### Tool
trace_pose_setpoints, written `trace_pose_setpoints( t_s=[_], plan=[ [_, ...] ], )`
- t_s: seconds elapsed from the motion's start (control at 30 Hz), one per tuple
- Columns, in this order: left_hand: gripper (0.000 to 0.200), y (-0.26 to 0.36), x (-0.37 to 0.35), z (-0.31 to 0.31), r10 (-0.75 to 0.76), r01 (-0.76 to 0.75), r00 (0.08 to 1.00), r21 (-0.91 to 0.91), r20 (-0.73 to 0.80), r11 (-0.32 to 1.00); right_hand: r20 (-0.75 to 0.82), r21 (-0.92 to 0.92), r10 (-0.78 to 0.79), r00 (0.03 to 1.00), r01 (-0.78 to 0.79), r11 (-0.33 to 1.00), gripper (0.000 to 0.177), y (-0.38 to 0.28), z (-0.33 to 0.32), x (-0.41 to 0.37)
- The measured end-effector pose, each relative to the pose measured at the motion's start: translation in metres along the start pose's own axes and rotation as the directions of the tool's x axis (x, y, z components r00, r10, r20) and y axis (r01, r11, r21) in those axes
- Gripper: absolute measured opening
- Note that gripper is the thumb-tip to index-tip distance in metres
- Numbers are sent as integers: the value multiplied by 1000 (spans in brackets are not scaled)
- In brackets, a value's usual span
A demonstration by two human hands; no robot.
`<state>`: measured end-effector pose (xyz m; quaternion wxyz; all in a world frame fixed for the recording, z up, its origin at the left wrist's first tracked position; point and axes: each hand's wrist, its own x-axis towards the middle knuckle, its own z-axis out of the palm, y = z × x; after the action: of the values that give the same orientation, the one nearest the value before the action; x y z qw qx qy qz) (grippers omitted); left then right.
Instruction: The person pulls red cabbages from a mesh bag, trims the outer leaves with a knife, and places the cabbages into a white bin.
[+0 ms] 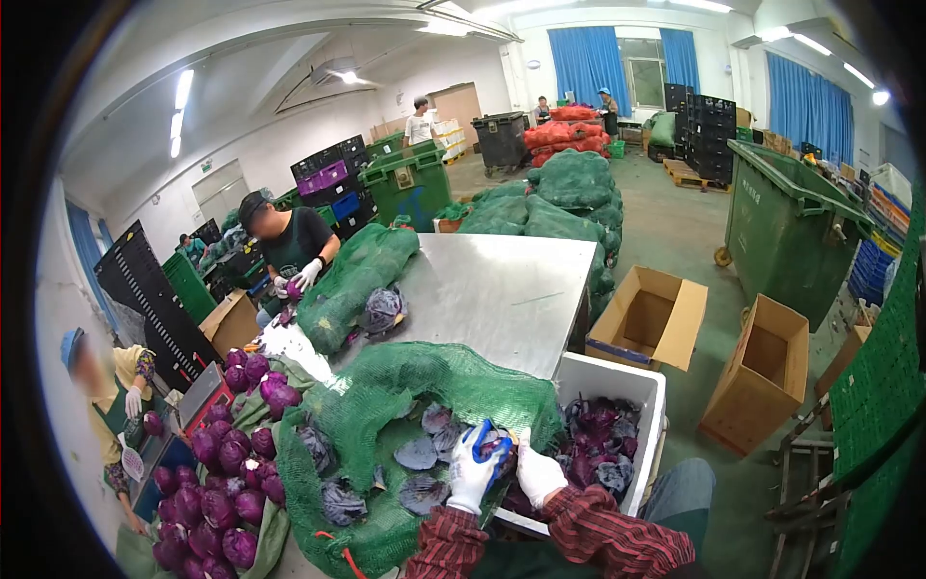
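Note:
My left hand (475, 470), in a white and blue glove, is closed round a small object at the edge of the net; the fingers mostly hide it. Close beside it, my right hand (538, 470) in a white glove has its fingers together near the same spot, and what it grips is hidden. An open green mesh bag (386, 372) lies around both, with dull purple cabbages (340, 502) and loose leaves (417, 454) in it. Right of my hands, a white foam box (653, 386) holds dark purple leaves (598, 434).
Peeled purple cabbages (222, 482) are heaped at the left. Across the metal table (492, 289), a person (289, 236) in white gloves handles a cabbage; another person (106, 386) stands far left. Cardboard boxes (762, 372) and a green bin (786, 227) stand right.

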<state>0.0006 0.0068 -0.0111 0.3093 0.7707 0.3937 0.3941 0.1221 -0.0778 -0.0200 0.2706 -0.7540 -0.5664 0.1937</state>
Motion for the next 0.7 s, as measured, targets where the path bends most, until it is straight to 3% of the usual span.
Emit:
trace_pose_setpoints(
  t_s=[0.13, 0.2, 0.23, 0.3, 0.37, 0.4, 0.47, 0.53, 0.6, 0.67, 0.7],
  plan=[
    [57, -13, -3, 10, -13, 13, 998, -6, -61, 1000, 5, -18, -17, 1000, 17, 1000, 61, 7, 0, 10],
    [56, -5, -7, 14, 28, -12, 994, 148, -106, 989, -4, -64, -22, 1000, 22, 998, 60, 4, -7, 16],
    [54, -4, -6, 15, 26, -6, 993, 172, -112, 985, 7, -12, 55, 998, -55, 998, 41, -3, -14, 17],
    [53, 0, -4, 20, 17, 5, 994, 194, -111, 981, 66, 38, 162, 985, -165, 986, 50, -5, -24, 23],
    [49, 7, 0, 25, 148, -101, 983, 354, -108, 930, 126, 7, 177, 976, -179, 984, 53, 20, -13, 38],
    [47, 14, 0, 25, 171, -141, 982, 312, -73, 939, 152, 68, 255, 955, -268, 961, 50, 52, 8, 58],
    [49, 28, -13, 29, 206, -166, 977, 408, -54, 898, 260, -55, 161, 952, -152, 987, 47, 68, 7, 67],
    [52, 23, -23, 31, 309, -244, 949, 475, -63, 846, 243, -84, 171, 955, -155, 984, 66, 76, 19, 67],
    [52, 3, -26, 20, 315, -284, 947, 302, -61, 910, 206, 15, 169, 964, -176, 984, 66, 87, 27, 61],
    [45, -5, -37, 3, 85, -101, 991, -147, -108, 984, 142, 64, 174, 974, -185, 981, 67, 98, 35, 57],
    [46, -20, -43, -8, -44, 2, 994, -380, -102, 925, 76, 118, 178, 981, -186, 975, 68, 102, 42, 54]
  ],
)
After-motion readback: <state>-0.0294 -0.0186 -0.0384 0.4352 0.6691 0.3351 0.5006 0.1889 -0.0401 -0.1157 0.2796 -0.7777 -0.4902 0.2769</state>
